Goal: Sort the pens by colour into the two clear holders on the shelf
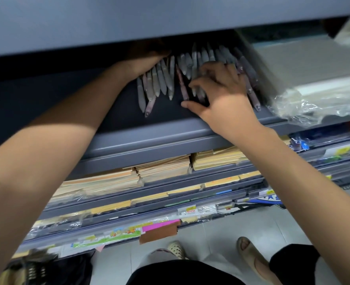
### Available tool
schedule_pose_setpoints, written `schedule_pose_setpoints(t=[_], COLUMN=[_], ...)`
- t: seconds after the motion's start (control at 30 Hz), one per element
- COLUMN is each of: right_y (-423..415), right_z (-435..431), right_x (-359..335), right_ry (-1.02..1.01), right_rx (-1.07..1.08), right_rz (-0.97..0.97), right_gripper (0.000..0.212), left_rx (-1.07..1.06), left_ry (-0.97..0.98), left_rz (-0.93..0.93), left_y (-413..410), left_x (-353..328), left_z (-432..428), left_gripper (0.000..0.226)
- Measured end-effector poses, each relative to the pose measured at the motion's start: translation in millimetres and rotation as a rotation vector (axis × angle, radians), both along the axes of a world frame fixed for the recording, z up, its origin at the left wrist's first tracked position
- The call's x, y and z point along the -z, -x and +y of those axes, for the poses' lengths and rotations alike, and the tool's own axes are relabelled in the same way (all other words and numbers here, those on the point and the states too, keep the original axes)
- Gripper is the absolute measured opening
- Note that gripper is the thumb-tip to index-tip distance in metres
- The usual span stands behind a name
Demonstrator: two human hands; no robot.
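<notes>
Several grey pens [161, 81] fan out on the dark shelf floor [112, 112], a few of them pinkish or purple. My left hand [147, 58] reaches far in under the upper shelf and grips the far ends of the left bunch; shadow hides its fingers. My right hand [221, 89] lies over the right bunch of pens [203, 56], fingers bent on top of them. Its thumb is spread out towards the shelf's front, next to a dark reddish pen [182, 85]. A blurred clear wall [256, 64] stands right of the pens; I cannot make out the two holders.
The grey upper shelf [129, 21] overhangs close above the pens. Plastic-wrapped packs [313, 95] lie to the right on the same shelf. Below are shelves of stacked envelopes [161, 167] and price labels. My feet stand on a tiled floor [221, 229].
</notes>
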State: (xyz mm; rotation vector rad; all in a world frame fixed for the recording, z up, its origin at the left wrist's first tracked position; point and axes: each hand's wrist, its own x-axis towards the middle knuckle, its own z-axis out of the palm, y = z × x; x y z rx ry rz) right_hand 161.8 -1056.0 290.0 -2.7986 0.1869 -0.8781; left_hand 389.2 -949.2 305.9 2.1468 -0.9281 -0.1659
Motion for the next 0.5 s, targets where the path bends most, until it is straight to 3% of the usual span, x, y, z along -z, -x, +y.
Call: schedule_pose_setpoints(t=[0.13, 0.27, 0.5], right_y=[-2.6, 2.7, 3.5], right_z=[2.3, 1.9, 2.3], right_x=[2.7, 7.1, 7.1], right_ry=[0.0, -0.068, -0.076], right_rx=[0.0, -0.037, -0.003], right_rz=[-0.015, -0.068, -0.076], right_gripper=[0.036, 0.026, 0.023], left_rx=[-0.015, 0.075, 0.008], left_ry=[0.019, -0.097, 0.023], left_rz=[-0.032, -0.031, -0.031], left_y=[-6.4, -5.2, -4.3], left_x=[2.2, 2.4, 3.7], left_z=[-3.3, -6.4, -4.4], left_gripper=[0.005, 0.039, 0.011])
